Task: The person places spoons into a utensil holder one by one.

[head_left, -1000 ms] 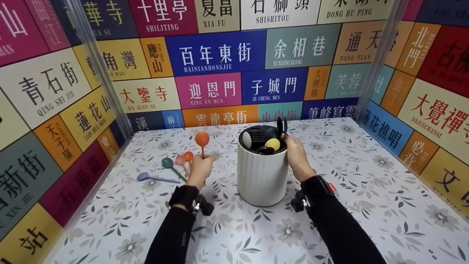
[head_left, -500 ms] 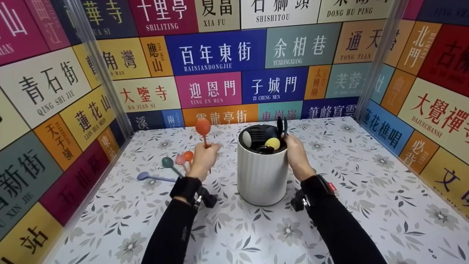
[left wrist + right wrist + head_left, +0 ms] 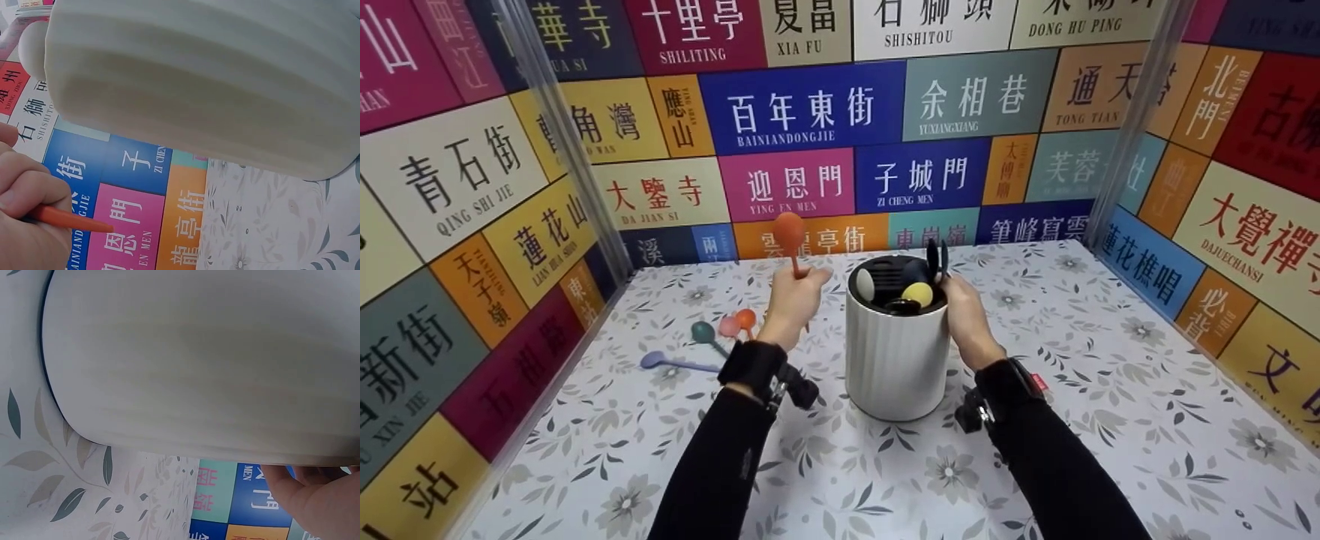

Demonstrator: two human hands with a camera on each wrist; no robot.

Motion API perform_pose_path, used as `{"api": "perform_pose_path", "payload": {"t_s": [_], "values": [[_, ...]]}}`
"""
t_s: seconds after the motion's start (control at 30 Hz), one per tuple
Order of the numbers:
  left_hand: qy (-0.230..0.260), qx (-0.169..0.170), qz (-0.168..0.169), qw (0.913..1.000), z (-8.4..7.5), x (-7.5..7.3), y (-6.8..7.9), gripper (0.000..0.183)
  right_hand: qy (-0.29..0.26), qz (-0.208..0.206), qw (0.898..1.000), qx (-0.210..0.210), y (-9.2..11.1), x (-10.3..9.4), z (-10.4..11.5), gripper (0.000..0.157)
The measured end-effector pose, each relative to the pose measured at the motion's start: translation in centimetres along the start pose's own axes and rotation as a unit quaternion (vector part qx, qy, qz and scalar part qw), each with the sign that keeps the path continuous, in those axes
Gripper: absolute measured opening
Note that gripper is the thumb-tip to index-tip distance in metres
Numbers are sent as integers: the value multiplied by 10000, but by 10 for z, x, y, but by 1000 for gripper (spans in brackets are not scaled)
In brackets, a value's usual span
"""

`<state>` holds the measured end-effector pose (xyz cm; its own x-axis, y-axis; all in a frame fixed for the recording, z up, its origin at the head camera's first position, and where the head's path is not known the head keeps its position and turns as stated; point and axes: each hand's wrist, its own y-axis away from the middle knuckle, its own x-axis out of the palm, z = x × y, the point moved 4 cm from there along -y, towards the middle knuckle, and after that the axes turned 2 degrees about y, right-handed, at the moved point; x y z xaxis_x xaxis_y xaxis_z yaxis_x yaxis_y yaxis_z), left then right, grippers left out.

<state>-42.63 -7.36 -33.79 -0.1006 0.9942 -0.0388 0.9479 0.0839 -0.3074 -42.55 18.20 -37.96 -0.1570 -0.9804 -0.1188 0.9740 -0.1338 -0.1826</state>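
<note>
An orange spoon point(image 3: 790, 231) stands nearly upright in my left hand point(image 3: 795, 300), its bowl above the fingers. The tip of its handle point(image 3: 93, 223) pokes out below the fist in the left wrist view. To the right is a white ribbed utensil holder point(image 3: 896, 367) with a black slotted top. Pale, yellow and dark utensil heads show in that top. My right hand point(image 3: 969, 319) holds the holder's upper right side. In the right wrist view its fingers point(image 3: 292, 489) lie along the holder's wall, partly hidden behind it.
Left of the left hand, several spoons lie on the floral tabletop point(image 3: 885, 480): a purple one point(image 3: 675, 364), a green one point(image 3: 703, 332), a pink one point(image 3: 730, 325) and a smaller orange one point(image 3: 745, 319). Panels with colourful signs point(image 3: 810, 109) enclose the table's back and sides.
My left hand has risen and shifted right toward the holder, carrying the orange spoon. The right hand and the holder have stayed in place.
</note>
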Motion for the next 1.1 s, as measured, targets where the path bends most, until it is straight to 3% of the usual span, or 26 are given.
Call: {"api": "perform_pose_path", "payload": {"t_s": [0.47,0.63,0.77,0.97,1.1], "values": [[341,541,115,9979,-34,26,-3,55,68,-27,9998,-167,2,0,0,33],[971,433,135,9942,-45,36,-5,53,92,-43,9998,-195,2,-1,2,37],[1344,387,129,9901,-49,41,-7,51,114,-26,9998,-185,1,0,2,37],[1284,508,-9,9904,-49,46,-8,52,151,-2,9998,-97,2,0,0,38],[1537,579,-10,9864,-46,52,-7,52,90,-49,9999,-107,2,-1,0,36]]}}
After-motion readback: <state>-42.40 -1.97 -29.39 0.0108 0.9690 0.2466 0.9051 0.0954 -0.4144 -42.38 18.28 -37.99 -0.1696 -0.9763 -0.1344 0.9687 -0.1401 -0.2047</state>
